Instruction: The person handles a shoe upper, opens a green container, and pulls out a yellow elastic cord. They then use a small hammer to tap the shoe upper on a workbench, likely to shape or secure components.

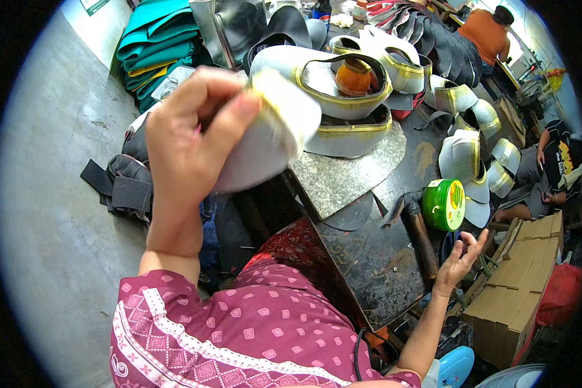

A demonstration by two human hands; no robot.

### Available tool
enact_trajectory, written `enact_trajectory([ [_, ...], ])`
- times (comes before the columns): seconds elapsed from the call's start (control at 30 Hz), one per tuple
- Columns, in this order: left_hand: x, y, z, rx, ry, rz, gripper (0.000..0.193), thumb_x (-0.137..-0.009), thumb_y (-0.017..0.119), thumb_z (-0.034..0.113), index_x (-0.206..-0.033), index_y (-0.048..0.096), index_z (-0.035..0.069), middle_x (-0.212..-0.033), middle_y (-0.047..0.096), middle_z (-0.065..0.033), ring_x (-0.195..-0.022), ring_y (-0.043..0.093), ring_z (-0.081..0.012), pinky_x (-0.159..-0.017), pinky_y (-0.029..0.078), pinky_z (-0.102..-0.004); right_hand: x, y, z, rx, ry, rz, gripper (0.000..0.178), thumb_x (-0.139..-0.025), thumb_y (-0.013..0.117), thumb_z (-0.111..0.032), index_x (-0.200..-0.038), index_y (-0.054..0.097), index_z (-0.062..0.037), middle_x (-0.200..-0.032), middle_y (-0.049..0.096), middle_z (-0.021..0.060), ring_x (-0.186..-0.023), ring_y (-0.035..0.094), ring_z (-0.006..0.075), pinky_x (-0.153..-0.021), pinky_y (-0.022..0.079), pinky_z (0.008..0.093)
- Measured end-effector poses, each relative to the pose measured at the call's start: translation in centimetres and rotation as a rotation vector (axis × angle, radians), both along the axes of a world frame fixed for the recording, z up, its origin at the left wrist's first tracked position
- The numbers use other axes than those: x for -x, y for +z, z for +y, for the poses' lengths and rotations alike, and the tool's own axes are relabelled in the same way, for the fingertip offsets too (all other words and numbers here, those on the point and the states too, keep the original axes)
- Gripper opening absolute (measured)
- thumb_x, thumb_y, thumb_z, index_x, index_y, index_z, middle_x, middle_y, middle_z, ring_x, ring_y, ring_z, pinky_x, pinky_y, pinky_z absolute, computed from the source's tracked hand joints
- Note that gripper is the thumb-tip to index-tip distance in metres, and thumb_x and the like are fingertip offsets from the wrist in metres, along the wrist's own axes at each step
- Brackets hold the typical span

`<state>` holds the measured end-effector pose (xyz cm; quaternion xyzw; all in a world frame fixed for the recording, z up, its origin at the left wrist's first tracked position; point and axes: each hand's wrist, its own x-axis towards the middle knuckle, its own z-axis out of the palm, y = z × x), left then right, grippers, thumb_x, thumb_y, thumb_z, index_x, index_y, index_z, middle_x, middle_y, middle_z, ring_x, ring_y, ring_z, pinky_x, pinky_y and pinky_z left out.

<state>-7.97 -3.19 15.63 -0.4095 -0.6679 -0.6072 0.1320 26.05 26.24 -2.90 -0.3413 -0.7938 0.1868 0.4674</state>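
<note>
Raised over the left side of the table, my left hand (197, 132) pinches a curved white piece (271, 139) that looks like a shoe upper, with a yellow glue-like band along its edge. Motion blurs that piece. My right hand (460, 262) is off the table's right edge with fingers spread and nothing in it. Close by it are a round green tub (443, 205) and a hammer with a dark wooden handle (421, 242). More white uppers (355, 139) with yellow edges are stacked mid-table, and an orange-brown pot (353, 77) sits within the top one.
The dark worktable (385, 278) carries a grey speckled board (343, 181). Black pieces (449, 55) are piled behind; teal sheets (158, 48) are stacked far left. Cardboard (517, 278) lies at the right. One person in orange (486, 35) and another in black (556, 158) sit nearby.
</note>
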Motion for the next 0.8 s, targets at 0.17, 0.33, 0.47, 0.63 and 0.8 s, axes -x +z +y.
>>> enact_trajectory([
  [0.17,6.3,0.6,7.2,-0.282,0.043,0.419,0.015,-0.092,0.076,0.014,-0.098,0.071,0.001,-0.087,0.070,0.0005,-0.079,0.060,-0.0045,-0.072,0.046,-0.0186,-0.6,-0.8,0.4,0.026,0.009,-0.002,0.065,-0.105,0.050,-0.036,-0.158,0.027,-0.0048,-0.118,0.057,0.0120,-0.106,0.054,0.0213,-0.098,0.041,0.0363],
  [0.33,11.9,-2.7,13.4,-0.058,0.111,0.540,0.030,-0.092,0.071,0.040,-0.100,0.075,0.011,-0.089,0.074,-0.0096,-0.075,0.069,-0.0273,-0.065,0.054,-0.0354,-0.6,-0.9,0.5,0.074,0.020,0.038,0.065,-0.105,0.050,-0.036,-0.158,0.026,-0.0041,-0.114,0.059,0.0125,-0.103,0.056,0.0219,-0.098,0.043,0.0355],
  [0.47,14.0,-8.4,16.4,0.437,0.306,0.489,0.052,-0.089,0.069,0.050,-0.118,0.066,0.007,-0.111,0.066,-0.0163,-0.112,0.055,-0.0374,-0.098,0.043,-0.0488,-0.4,-1.0,0.4,0.064,0.022,0.071,0.063,-0.106,0.050,-0.032,-0.157,0.027,-0.0038,-0.112,0.059,0.0126,-0.102,0.056,0.0215,-0.097,0.043,0.0354],
  [0.63,15.3,-10.9,16.7,0.122,0.320,0.603,0.064,-0.088,0.073,0.044,-0.134,0.050,0.006,-0.122,0.055,-0.0194,-0.115,0.052,-0.0379,-0.100,0.040,-0.0489,-0.5,-0.9,0.4,0.124,0.047,0.084,0.063,-0.106,0.050,-0.033,-0.157,0.028,-0.0038,-0.112,0.060,0.0121,-0.102,0.057,0.0207,-0.097,0.044,0.0349],
  [0.8,14.3,-10.1,16.3,0.133,0.313,0.652,0.070,-0.088,0.074,0.041,-0.138,0.046,0.003,-0.142,0.046,-0.0225,-0.136,0.038,-0.0384,-0.114,0.030,-0.0492,-0.5,-1.0,0.5,0.081,0.019,0.066,0.065,-0.105,0.051,-0.038,-0.156,0.030,-0.0043,-0.107,0.062,0.0112,-0.098,0.058,0.0193,-0.092,0.046,0.0335],
])
